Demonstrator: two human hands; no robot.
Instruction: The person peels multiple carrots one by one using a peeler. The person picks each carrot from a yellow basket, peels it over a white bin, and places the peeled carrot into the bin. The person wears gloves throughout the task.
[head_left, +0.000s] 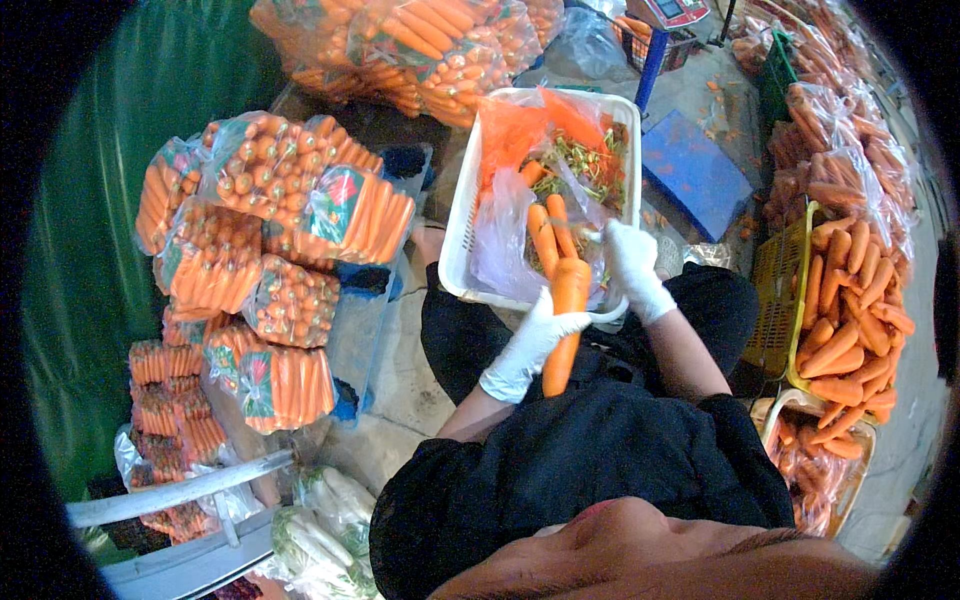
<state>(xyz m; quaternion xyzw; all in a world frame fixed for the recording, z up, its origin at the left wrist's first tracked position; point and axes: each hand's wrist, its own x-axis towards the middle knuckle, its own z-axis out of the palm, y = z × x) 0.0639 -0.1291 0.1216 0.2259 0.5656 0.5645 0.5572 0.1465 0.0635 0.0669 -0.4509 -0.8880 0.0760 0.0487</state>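
Note:
My left hand (536, 341), in a white glove, is shut around a large carrot (571, 289) held at the near rim of a white plastic basket (462, 251). The carrot's thick end points away from me, over the basket. My right hand (634, 262), also gloved, is closed at the basket's right side on a thin, blade-like tool (568, 223), blurred and mostly hidden by the fingers. Inside the basket lie two carrots (543, 238), orange mesh (510, 131), clear plastic film (501, 244) and green stem trimmings (581, 161).
Bagged carrots (262, 169) are stacked at left on a blue pallet (364, 322). More bags (442, 45) stand beyond the basket. On the right, a yellow crate (772, 300) brims with loose carrots (855, 300). A blue scale platform (697, 172) and its post (651, 71) stand ahead. Bagged white radishes (319, 532) lie behind left.

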